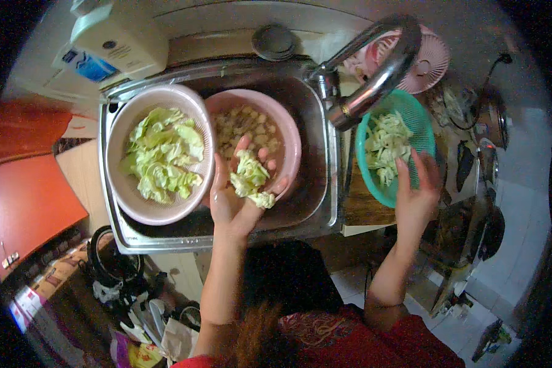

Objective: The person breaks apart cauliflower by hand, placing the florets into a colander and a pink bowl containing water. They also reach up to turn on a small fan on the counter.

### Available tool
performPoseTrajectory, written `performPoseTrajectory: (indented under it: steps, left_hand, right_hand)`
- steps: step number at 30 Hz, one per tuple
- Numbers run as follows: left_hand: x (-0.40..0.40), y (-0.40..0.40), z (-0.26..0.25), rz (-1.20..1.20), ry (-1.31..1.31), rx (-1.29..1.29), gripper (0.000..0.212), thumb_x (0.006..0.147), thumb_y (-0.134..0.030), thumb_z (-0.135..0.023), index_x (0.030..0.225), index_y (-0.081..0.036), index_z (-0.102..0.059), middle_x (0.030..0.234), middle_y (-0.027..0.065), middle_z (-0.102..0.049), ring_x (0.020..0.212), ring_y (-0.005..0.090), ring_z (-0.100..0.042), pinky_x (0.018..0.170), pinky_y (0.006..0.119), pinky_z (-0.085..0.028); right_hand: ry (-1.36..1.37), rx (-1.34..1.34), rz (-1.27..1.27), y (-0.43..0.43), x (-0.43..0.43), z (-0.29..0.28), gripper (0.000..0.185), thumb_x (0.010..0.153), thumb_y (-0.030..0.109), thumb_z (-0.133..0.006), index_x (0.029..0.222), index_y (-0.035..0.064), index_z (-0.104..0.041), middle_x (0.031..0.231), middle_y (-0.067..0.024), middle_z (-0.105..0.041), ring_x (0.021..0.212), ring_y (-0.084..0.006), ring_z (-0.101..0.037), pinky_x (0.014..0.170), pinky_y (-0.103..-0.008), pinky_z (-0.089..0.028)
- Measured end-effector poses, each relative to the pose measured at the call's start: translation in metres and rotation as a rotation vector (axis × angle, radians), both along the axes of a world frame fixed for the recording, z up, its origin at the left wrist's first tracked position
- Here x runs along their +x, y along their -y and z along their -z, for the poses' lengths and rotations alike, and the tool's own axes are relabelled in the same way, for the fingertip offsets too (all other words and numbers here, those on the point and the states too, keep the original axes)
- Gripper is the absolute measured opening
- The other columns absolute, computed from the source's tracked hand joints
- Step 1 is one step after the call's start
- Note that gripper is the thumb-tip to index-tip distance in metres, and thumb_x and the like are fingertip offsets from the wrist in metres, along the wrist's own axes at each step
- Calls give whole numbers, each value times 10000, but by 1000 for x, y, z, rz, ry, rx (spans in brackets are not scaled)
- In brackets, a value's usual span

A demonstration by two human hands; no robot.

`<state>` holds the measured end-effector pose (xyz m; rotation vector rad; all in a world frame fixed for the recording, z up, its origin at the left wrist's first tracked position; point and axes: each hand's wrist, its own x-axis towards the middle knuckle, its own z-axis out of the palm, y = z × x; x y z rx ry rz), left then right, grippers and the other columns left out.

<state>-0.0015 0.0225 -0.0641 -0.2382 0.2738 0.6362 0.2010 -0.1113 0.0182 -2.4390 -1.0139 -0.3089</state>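
Several pale green cauliflower florets (pixel 249 175) lie in my left hand (pixel 234 198), palm up over the near edge of a pink basin (pixel 296 152). Water and more floret pieces (pixel 260 131) are in that basin. To its left, a white colander (pixel 112 161) holds torn lettuce leaves (pixel 165 156). My right hand (pixel 416 184) is at the near right part of a green colander (pixel 430 124), fingers apart beside the cut pale green vegetable pieces (pixel 388 142) inside. Whether its fingertips touch them is hard to tell.
The basin and white colander sit at a steel sink (pixel 333 184); its faucet (pixel 382 83) arches near the green colander. A wooden board (pixel 368 214) lies under that colander. Behind are a pink basket (pixel 434 60) and a dark round dish (pixel 274 42); a large white jug (pixel 124 41) stands back left.
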Motion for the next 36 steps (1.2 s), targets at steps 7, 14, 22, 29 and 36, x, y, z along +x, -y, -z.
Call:
performPoseTrajectory:
  steps: [7, 14, 22, 29, 36]
  left_hand:
    - [-5, -3, 0, 15, -200, 73, 454, 834, -438, -379, 1163, -125, -392, 999, 122, -498, 867, 275, -498, 743, 457, -425]
    - [1, 0, -4, 20, -298, 107, 442, 836, -424, -386, 1141, -105, -405, 970, 133, -508, 840, 270, -499, 701, 418, -433]
    - [3, 1, -5, 53, -336, 117, 435, 839, -433, -370, 1106, -95, -430, 943, 127, -505, 827, 263, -492, 675, 407, -432]
    - [1, 3, -7, 74, -353, 98, 432, 835, -444, -372, 1091, -104, -443, 935, 121, -501, 823, 258, -493, 668, 402, -437]
    - [-2, 5, -3, 81, -361, 122, 427, 831, -452, -377, 1079, -111, -448, 929, 107, -491, 828, 248, -481, 664, 386, -436]
  right_hand:
    - [119, 135, -83, -41, 131, -34, 445, 740, 237, -615, 1107, 21, -485, 1131, -127, -481, 1062, -225, -436, 889, -349, -326]
    - [202, -320, -545, -102, 224, -78, 564, 691, 392, -624, 1154, 114, -462, 1156, -92, -470, 1097, -254, -413, 932, -356, -303]
    - [-158, -712, -657, -150, 213, -92, 699, 648, 491, -640, 1186, 106, -415, 1173, -139, -427, 1065, -290, -414, 874, -416, -355]
    - [46, -752, -378, -149, 234, -67, 659, 675, 480, -618, 1181, 105, -422, 1188, -141, -418, 1079, -298, -405, 873, -423, -352]
    - [126, -539, -365, -150, 264, -44, 642, 622, 507, -615, 1066, 52, -526, 1040, -128, -542, 948, -249, -526, 820, -346, -409]
